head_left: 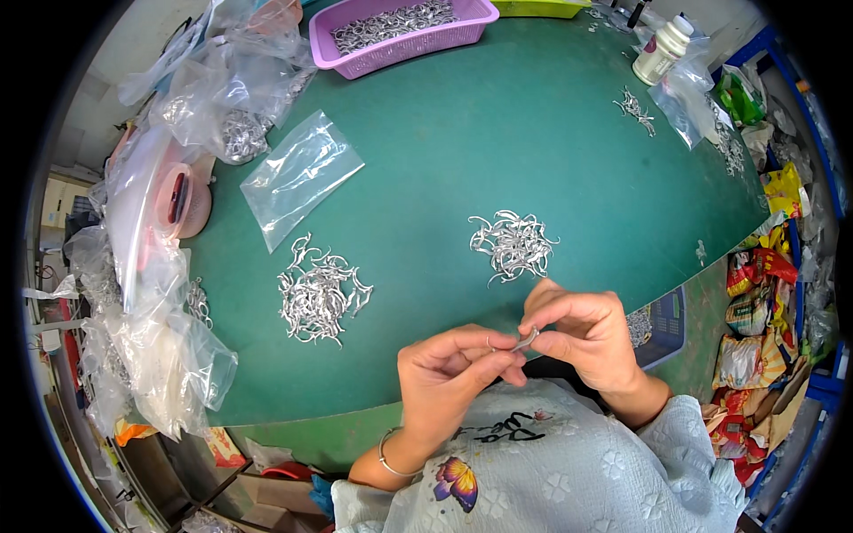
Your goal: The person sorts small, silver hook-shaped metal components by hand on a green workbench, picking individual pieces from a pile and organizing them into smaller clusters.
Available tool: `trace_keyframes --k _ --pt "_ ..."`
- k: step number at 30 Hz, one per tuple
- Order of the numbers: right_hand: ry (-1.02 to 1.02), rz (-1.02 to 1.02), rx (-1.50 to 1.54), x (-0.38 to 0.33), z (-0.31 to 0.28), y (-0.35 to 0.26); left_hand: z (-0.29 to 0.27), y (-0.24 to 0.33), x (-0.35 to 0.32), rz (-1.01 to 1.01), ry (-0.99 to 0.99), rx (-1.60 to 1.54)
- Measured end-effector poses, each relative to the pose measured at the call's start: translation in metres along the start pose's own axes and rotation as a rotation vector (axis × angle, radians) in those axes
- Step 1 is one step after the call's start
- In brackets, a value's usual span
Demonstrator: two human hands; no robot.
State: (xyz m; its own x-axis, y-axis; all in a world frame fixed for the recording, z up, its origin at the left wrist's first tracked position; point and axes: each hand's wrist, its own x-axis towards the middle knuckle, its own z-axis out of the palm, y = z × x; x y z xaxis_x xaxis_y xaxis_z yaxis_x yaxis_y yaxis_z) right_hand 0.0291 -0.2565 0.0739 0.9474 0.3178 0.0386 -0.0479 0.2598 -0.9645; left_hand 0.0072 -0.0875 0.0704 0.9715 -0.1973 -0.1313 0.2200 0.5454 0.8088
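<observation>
Near the table's front edge, my left hand [456, 366] and my right hand [584, 335] meet fingertip to fingertip. Between them is a small curved silver metal piece [526, 340], pinched by thumb and forefinger on both sides. Its ends are partly covered by my fingers, and its exact kind is too small to tell. Just beyond my hands lies a loose pile of similar curved silver pieces [513, 246]. Farther left, a second, larger pile of these pieces [321, 295] rests on the green tabletop [426, 169].
A flat clear plastic bag [302, 178] lies left of centre. At the back stands a purple basket [404, 55] of silver pieces. Bulging plastic bags [222, 107] and a pink container [184, 202] line the left edge. A white bottle [663, 51] is at back right.
</observation>
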Motion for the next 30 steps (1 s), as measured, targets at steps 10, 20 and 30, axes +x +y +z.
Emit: trace_keyframes --k 10,20,30 --pt "0.003 -0.017 0.032 -0.004 0.005 -0.004 -0.002 0.002 -0.003 -0.109 -0.058 -0.184" --pt "-0.015 -0.073 -0.028 -0.005 0.007 -0.005 -0.005 -0.002 -0.003 -0.129 -0.129 -0.297" --pt "0.002 -0.464 -0.753 0.004 0.011 -0.027 0.004 0.009 -0.003 0.346 0.003 0.278"
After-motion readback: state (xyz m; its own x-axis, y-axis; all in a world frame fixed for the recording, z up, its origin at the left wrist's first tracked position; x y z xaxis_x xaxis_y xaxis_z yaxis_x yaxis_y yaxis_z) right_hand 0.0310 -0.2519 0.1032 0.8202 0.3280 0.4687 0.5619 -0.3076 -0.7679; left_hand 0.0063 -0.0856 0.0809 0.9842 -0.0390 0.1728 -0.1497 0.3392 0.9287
